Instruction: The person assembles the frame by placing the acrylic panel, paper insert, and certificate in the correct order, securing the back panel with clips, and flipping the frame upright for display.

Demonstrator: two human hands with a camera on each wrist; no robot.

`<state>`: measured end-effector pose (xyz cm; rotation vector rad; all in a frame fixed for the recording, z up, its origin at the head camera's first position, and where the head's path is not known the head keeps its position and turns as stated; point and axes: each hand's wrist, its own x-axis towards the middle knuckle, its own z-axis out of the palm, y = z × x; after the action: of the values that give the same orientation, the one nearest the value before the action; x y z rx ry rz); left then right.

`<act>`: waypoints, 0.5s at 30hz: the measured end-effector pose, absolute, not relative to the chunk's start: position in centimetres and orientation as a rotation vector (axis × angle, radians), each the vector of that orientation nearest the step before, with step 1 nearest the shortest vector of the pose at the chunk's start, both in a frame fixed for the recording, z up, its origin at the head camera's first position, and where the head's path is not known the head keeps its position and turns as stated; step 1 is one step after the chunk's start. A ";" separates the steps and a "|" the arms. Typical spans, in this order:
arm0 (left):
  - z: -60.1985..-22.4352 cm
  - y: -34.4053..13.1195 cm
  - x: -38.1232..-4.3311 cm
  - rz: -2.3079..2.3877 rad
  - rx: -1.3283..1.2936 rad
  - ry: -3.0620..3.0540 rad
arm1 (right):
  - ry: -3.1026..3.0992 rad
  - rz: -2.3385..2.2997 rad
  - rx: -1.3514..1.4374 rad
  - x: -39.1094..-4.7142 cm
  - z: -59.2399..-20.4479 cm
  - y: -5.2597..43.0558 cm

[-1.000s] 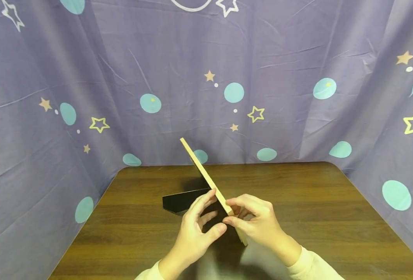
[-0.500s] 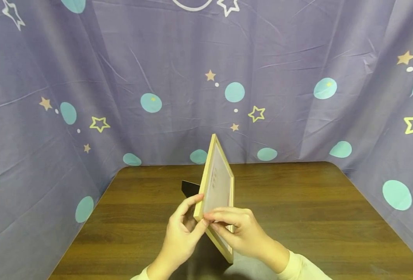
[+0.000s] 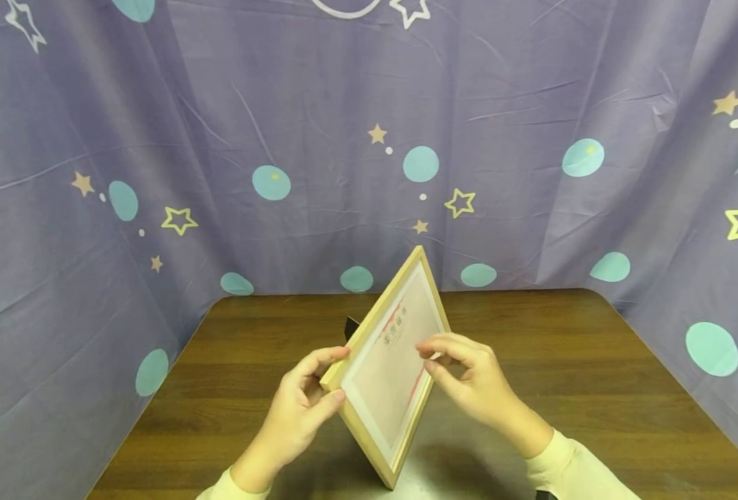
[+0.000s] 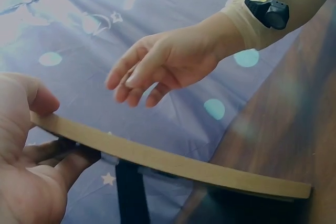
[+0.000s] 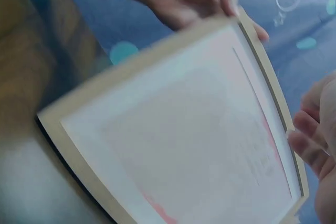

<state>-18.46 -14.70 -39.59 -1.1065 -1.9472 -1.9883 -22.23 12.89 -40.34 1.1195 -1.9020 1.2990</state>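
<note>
My left hand [image 3: 294, 406] grips the left corner of a light wooden picture frame [image 3: 378, 317], thumb in front and fingers behind. The frame is tilted, with its lowest corner down at the tabletop. Behind clear covering sits a pale printed sheet [image 3: 384, 378] with a white border, red marks and a line of characters. A black stand leg [image 4: 132, 192] sticks out from the back, mostly hidden in the head view. My right hand [image 3: 469, 371] hovers before the frame's right side, fingers loosely bent; in the left wrist view, this hand [image 4: 176, 59] is apart from the frame and holds nothing.
The brown wooden table [image 3: 569, 389] has rounded far corners. Purple curtains [image 3: 506, 111] with stars and teal spots surround it at the back and sides. A small black device [image 4: 273, 13] is strapped on the right sleeve.
The frame has turned from edge-on so its printed front faces me. My left hand has moved left with its corner; my right hand has come away from the frame's edge to the right.
</note>
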 end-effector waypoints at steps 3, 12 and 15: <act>-39.4 -15.0 -18.7 -1.990 -1.178 -1.940 | -1.934 1.307 1.073 -22.9 -40.2 13.9; -39.2 -15.5 -19.5 -1.936 -1.221 -2.090 | -1.856 1.142 1.185 -23.9 -39.8 13.5; -39.0 -15.6 -20.0 -2.002 -1.230 -2.088 | -1.900 1.096 1.184 -24.0 -39.4 13.3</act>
<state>-19.96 -15.61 -39.03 -1.2300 -2.0875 -2.0015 -24.01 13.30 -39.36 1.1839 -1.9004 1.0959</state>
